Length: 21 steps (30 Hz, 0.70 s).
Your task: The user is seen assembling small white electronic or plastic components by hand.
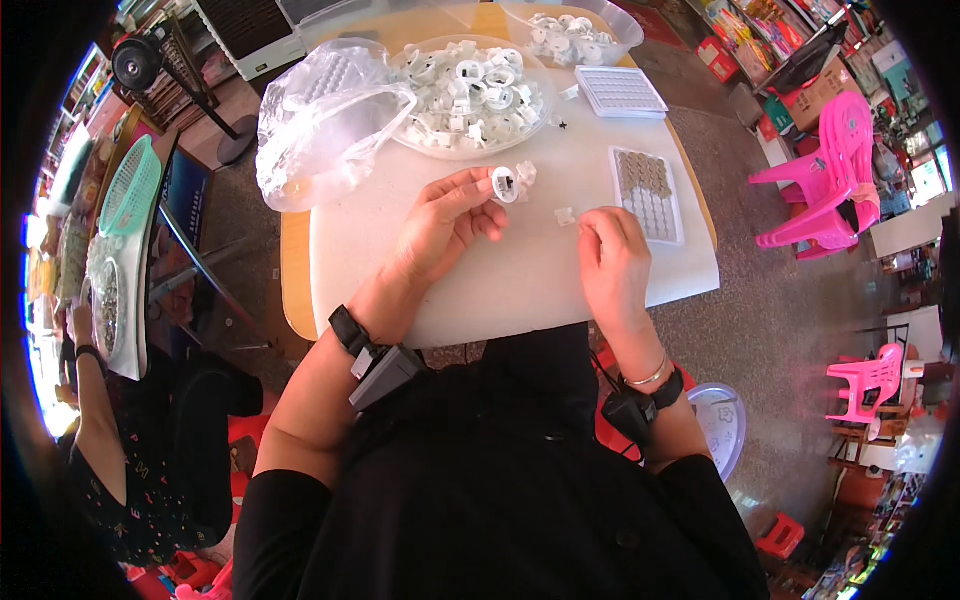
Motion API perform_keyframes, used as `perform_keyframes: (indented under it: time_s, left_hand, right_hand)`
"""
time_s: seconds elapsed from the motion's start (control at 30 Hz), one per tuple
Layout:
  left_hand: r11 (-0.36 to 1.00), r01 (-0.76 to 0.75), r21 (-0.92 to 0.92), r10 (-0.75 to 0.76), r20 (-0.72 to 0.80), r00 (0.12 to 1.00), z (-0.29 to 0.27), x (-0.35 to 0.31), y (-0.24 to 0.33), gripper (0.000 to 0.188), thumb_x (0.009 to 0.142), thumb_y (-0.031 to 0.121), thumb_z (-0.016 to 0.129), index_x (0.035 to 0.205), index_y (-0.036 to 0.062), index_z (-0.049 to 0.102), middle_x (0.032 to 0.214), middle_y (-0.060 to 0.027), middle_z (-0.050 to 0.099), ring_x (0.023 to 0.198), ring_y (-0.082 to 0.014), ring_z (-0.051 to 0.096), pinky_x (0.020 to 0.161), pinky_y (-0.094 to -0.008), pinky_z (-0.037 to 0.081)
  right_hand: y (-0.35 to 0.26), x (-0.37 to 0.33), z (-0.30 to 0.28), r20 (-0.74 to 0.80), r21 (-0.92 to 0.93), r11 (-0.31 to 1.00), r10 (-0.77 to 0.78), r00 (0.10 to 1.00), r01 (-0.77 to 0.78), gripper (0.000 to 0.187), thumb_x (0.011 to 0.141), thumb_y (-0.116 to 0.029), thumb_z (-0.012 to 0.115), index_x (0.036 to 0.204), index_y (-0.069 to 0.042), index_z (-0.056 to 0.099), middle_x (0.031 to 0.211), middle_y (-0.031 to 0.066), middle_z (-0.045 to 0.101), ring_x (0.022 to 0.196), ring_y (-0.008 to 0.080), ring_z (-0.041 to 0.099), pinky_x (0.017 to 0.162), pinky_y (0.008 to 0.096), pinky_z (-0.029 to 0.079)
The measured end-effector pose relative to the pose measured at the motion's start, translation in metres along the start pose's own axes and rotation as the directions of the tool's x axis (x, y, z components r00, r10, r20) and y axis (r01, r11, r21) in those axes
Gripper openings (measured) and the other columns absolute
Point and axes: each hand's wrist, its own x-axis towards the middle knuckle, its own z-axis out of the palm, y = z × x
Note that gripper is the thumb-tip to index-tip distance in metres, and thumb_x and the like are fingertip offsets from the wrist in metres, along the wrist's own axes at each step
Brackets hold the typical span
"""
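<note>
Over the table, my left hand (448,222) is closed on a small round white plastic part (504,184) with a dark slot in its face, held between thumb and fingers. My right hand (612,262) has its fingertips pinched together near the left edge of a white compartment tray (672,232); whatever is in the pinch is hidden. Small round grey-brown discs (645,175) fill the tray's far part. A whitish translucent piece (565,216) lies just left of my right fingers. Behind the round part sit more pale pieces (526,176).
A clear bowl (545,112) heaped with white parts stands beyond my hands, beside a crumpled plastic bag (325,130). At the back right are another compartment tray (622,92) and a clear container (628,28). Another person's arm (98,420) is at the left; pink chairs (845,165) stand right.
</note>
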Motion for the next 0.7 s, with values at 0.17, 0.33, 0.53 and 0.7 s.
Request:
perform_keyframes:
  time_s: [0.17,0.33,0.53,0.7]
  left_hand:
    - [1.0,-0.003,-0.012,0.004,0.01,1.0,-0.001,0.0,0.0,0.028,0.094,0.015,0.052,0.112,-0.0064,0.054,0.1,-0.0084,0.061,0.077,-0.0131,0.059,0.065,-0.0248,0.049]
    - [1.0,0.003,-0.025,-0.003,0.012,1.0,-0.002,0.0,-0.001,0.028,0.094,0.014,0.052,0.112,-0.0067,0.054,0.1,-0.0089,0.061,0.077,-0.0134,0.059,0.065,-0.0249,0.049]
    - [1.0,0.002,-0.002,-0.002,0.012,1.0,0.0,0.0,0.0,0.023,0.095,0.017,0.049,0.108,-0.0018,0.054,0.098,-0.006,0.059,0.077,-0.0125,0.059,0.064,-0.0236,0.049]
    - [1.0,-0.016,-0.002,0.016,0.007,1.0,0.001,-0.001,0.001,0.029,0.094,0.015,0.052,0.113,-0.0061,0.054,0.099,-0.0081,0.061,0.077,-0.0134,0.06,0.065,-0.0254,0.05]
  right_hand:
    - [-0.004,0.007,0.009,0.056,-0.156,0.987,0.056,0.997,-0.047,0.006,0.078,-0.002,0.06,0.084,-0.002,0.058,0.083,0.01,0.056,0.079,0.0289,0.057,0.069,0.0384,0.048]
    - [-0.005,0.011,0.016,0.111,-0.235,0.971,0.067,0.992,-0.04,0.006,0.078,-0.003,0.06,0.083,-0.002,0.058,0.083,0.0103,0.054,0.081,0.0287,0.057,0.069,0.0388,0.047]
    - [-0.013,0.007,0.01,0.151,-0.047,0.993,-0.103,0.983,0.112,0.01,0.075,0.001,0.06,0.084,-0.001,0.057,0.084,0.0116,0.054,0.083,0.0299,0.056,0.071,0.0392,0.047]
    - [-0.007,-0.002,0.001,0.119,0.098,0.995,0.013,0.993,-0.025,0.017,0.073,0.002,0.062,0.089,-0.002,0.06,0.088,0.0108,0.056,0.085,0.0294,0.056,0.072,0.0386,0.047]
